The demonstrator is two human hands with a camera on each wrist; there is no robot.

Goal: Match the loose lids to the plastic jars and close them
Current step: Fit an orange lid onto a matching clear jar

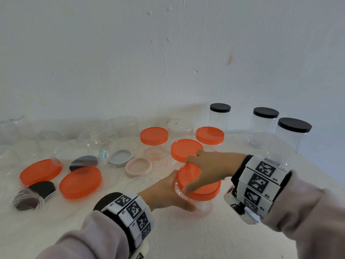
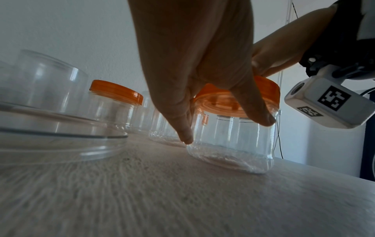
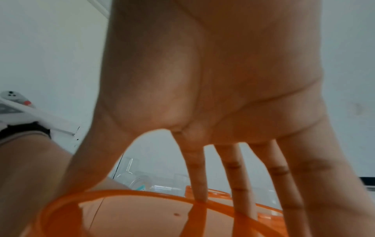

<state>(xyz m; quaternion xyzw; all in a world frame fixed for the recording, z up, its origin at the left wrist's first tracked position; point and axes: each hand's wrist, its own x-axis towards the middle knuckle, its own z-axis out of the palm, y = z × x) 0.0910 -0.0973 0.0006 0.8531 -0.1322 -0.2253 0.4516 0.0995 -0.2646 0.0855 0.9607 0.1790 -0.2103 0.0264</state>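
Note:
A clear plastic jar [image 1: 202, 206] stands on the white table near the front centre. My left hand [image 1: 168, 191] grips its side from the left, thumb on the near wall. An orange lid [image 1: 205, 191] sits on the jar's mouth, tilted up at its far edge. My right hand [image 1: 205, 169] reaches over from the right and holds this lid by the rim, thumb near, fingers far. In the left wrist view the left hand [image 2: 202, 80] wraps the jar [image 2: 229, 144] under the orange lid [image 2: 263, 89]. The right wrist view shows my right hand [image 3: 223, 96] spread over the orange lid [image 3: 131, 213].
Three orange-lidded jars [image 1: 154, 136] stand just behind my hands, and three black-lidded jars [image 1: 266, 112] at the back right. Two loose orange lids [image 1: 80, 182], black lids [image 1: 84, 162], a grey lid [image 1: 120, 157] and a pink lid [image 1: 138, 166] lie to the left. Open clear jars [image 1: 127, 126] crowd the back left.

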